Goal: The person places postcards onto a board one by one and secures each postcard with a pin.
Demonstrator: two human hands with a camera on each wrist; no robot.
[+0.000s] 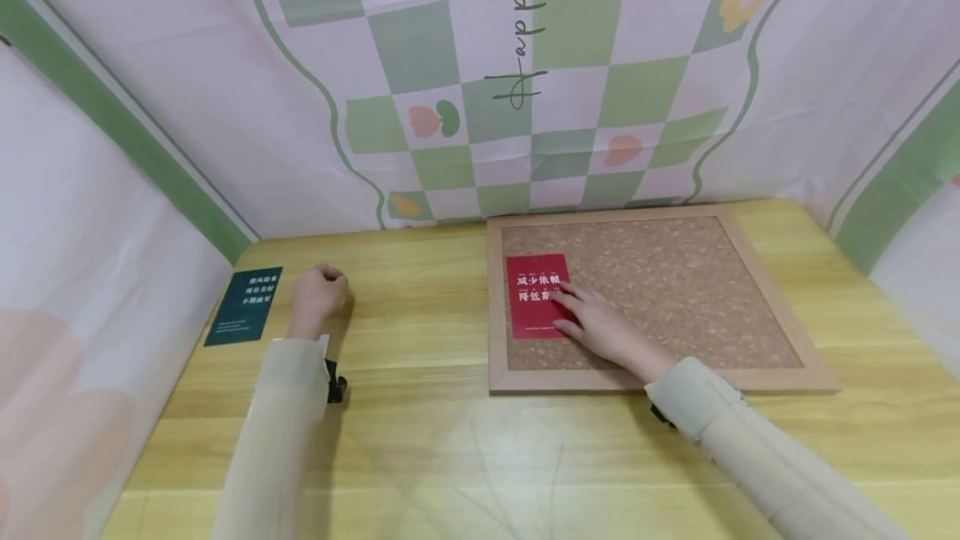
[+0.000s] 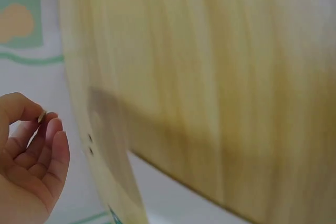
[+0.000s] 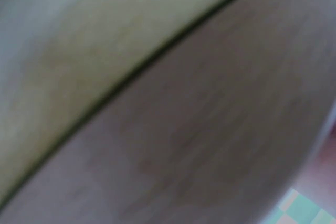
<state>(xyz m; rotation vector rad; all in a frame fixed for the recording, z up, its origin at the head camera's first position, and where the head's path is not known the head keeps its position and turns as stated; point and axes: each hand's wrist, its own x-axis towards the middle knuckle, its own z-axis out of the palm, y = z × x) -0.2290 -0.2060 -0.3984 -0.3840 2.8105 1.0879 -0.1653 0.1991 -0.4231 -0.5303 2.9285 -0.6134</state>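
My left hand is raised over the table's left side, right of a dark green card with white lettering. In the left wrist view, its thumb and forefinger pinch a small tan-gold disc, apparently a thumbtack seen edge-on. My right hand rests with extended fingers on the right edge of a red card with white lettering. This card lies upright on the left part of a wood-framed corkboard. The right wrist view is blurred and shows mostly the board's frame.
The corkboard lies on a yellow wood-grain table, near its back edge. Printed cloth hangs behind and at both sides. A pale strip shows beside my left cuff. Two small dark dots appear near the table edge in the left wrist view.
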